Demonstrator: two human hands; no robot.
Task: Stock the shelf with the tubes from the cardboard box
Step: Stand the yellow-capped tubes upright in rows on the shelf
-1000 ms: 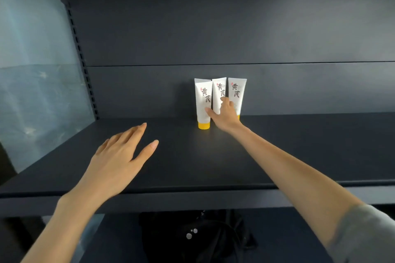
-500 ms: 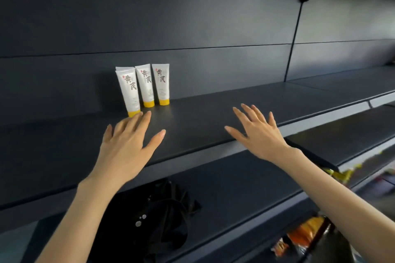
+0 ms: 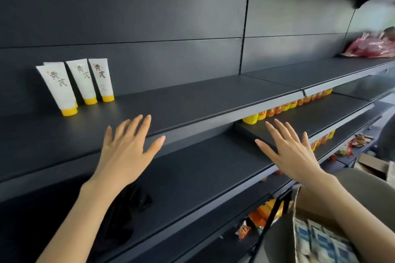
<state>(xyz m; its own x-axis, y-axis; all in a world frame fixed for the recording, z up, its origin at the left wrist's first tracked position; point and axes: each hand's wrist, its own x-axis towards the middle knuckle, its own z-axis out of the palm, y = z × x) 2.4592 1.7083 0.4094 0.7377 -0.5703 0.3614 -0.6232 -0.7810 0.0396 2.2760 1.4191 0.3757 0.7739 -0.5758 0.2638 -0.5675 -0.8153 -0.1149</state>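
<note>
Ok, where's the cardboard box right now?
Head view, bottom right corner: the cardboard box sits low in front of the shelving, partly under the right forearm, with blue-and-white packs showing inside.

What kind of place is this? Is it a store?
Most likely a shop. Long dark shelves run along the wall, matching tubes stand together, bottles line the shelf below, and a cardboard box of stock sits at lower right.

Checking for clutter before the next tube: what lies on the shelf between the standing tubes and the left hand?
Nothing: the head view shows bare dark shelf between the tubes and the left hand.
</note>
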